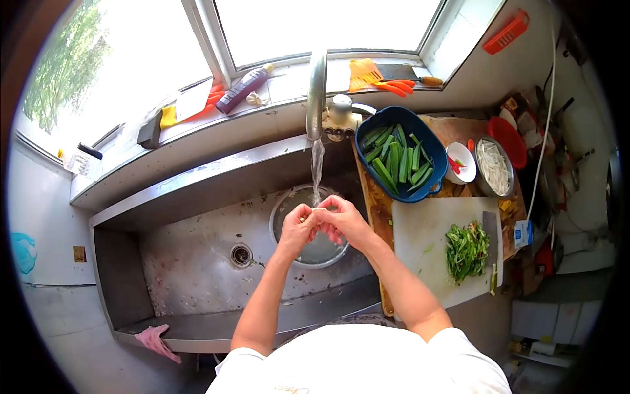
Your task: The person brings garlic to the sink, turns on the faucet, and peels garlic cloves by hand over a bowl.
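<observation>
My left hand (297, 226) and my right hand (342, 221) meet under the faucet (317, 92), above a round metal basin (276, 220) in the sink. Water (317, 164) runs down onto the fingertips. Both hands are closed, with fingers pinched together around something small and pale that I cannot make out. Water stands in the basin below them.
Right of the sink, a blue basket (375, 118) holds okra, near a white bowl (461, 154) and a bowl of pale strips (493, 167). Chopped greens (467, 253) and a knife (490, 230) lie on the white board (420, 230). A pink cloth (157, 341) hangs at the sink's front edge.
</observation>
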`<action>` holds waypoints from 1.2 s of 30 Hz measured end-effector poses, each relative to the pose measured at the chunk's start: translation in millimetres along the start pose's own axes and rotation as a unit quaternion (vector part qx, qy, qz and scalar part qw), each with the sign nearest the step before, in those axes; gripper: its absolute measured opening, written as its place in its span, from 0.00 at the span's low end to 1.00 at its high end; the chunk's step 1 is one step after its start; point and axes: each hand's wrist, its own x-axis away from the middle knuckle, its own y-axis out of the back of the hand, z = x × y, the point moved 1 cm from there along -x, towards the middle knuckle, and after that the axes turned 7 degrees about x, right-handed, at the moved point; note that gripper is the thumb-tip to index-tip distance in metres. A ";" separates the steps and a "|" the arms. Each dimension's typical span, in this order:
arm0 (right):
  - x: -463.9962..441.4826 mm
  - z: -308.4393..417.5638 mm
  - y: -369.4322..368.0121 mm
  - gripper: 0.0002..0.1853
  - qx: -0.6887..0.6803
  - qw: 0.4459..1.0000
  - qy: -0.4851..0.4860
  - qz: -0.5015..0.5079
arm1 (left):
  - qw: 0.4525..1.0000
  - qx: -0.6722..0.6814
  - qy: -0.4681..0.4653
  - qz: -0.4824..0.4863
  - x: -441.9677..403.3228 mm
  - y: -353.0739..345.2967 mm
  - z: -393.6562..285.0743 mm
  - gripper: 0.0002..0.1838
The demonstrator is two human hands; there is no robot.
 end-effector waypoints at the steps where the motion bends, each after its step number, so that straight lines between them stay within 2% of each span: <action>1: -0.4 -0.3 -0.2 0.13 0.000 1.000 0.002 -0.001 | 1.000 -0.001 -0.006 0.004 0.2 0.0 0.9 0.10; 6: -4.3 -9.0 -2.5 0.12 -0.111 0.993 -0.004 0.032 | 0.998 0.041 -0.038 -0.028 6.4 -3.4 -0.4 0.10; 10: -9.0 -25.8 -6.2 0.08 -0.230 0.972 -0.016 0.035 | 0.996 0.051 -0.047 -0.051 6.5 0.6 7.5 0.09; 14: -17.5 -47.6 -1.5 0.08 -0.351 0.936 -0.009 0.027 | 0.988 0.121 -0.061 -0.071 7.4 -0.4 14.5 0.07; 16: -16.8 -39.5 -7.0 0.09 -0.336 0.942 0.012 0.013 | 0.986 0.121 -0.068 -0.090 6.3 -4.6 13.1 0.06; 18: -11.1 -27.3 -11.2 0.11 -0.321 0.947 0.019 0.003 | 0.980 0.179 -0.032 -0.076 2.1 1.8 15.7 0.03; 22: -7.5 -12.3 -9.1 0.13 -0.258 0.966 0.003 0.009 | 0.955 0.276 0.007 -0.105 0.2 12.2 8.0 0.09; 23: -7.2 -12.5 -6.9 0.14 -0.236 0.972 -0.001 0.016 | 0.961 0.258 0.000 -0.100 -1.8 16.1 9.5 0.11; 26: -11.9 -18.6 -0.4 0.15 -0.202 0.978 -0.010 0.046 | 0.971 0.229 0.017 -0.060 0.0 22.0 5.7 0.07; 31: -8.1 -17.8 -1.1 0.14 -0.172 0.984 -0.007 0.036 | 0.973 0.216 0.048 -0.060 -0.8 19.0 1.9 0.03; 36: -3.1 -14.1 5.3 0.12 -0.109 0.994 -0.003 0.026 | 0.994 0.090 0.055 -0.001 1.0 7.0 -9.1 0.07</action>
